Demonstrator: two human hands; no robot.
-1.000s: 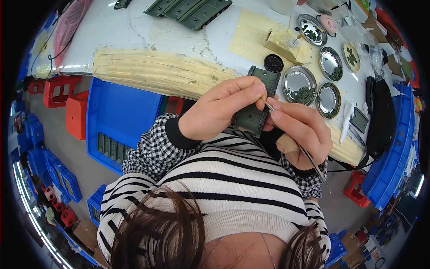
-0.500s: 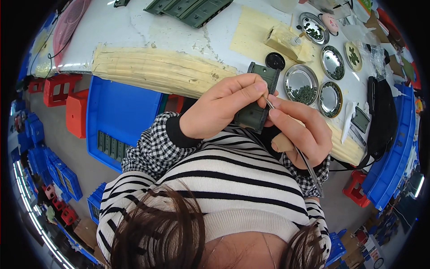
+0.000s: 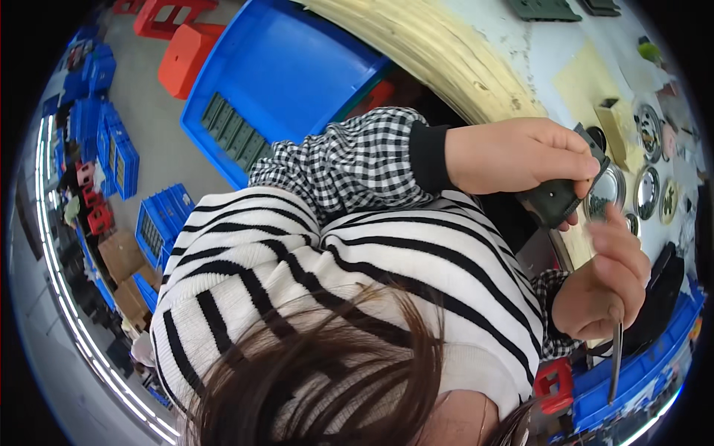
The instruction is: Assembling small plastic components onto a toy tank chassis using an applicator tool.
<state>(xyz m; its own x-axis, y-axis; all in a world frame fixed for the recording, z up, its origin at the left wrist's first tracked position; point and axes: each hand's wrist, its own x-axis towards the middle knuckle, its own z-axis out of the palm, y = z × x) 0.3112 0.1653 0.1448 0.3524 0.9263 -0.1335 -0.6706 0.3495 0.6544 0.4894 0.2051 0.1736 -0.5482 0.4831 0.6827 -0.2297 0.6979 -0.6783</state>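
Observation:
My left hand (image 3: 513, 156) is closed on a dark green plastic part (image 3: 550, 202), a toothed strip along its edge, and holds it tilted over the table's front edge. Apart from the part, to its lower right, is my right hand (image 3: 604, 279). Its fingertips are smeared by motion. A slim metal pair of tweezers (image 3: 616, 364) sticks out below the right palm; its tips are hidden.
Round metal dishes (image 3: 647, 192) stand at the right beside a tan box (image 3: 619, 134). A blue tray (image 3: 297, 63) at the left holds several green parts (image 3: 230, 132). Red stools (image 3: 186, 59) stand beyond it. More green parts (image 3: 547, 9) lie at the far side.
The view has turned, so everything sits differently in it. My hands have come apart; the right has left the green part, with the tweezers swung to point down behind its palm.

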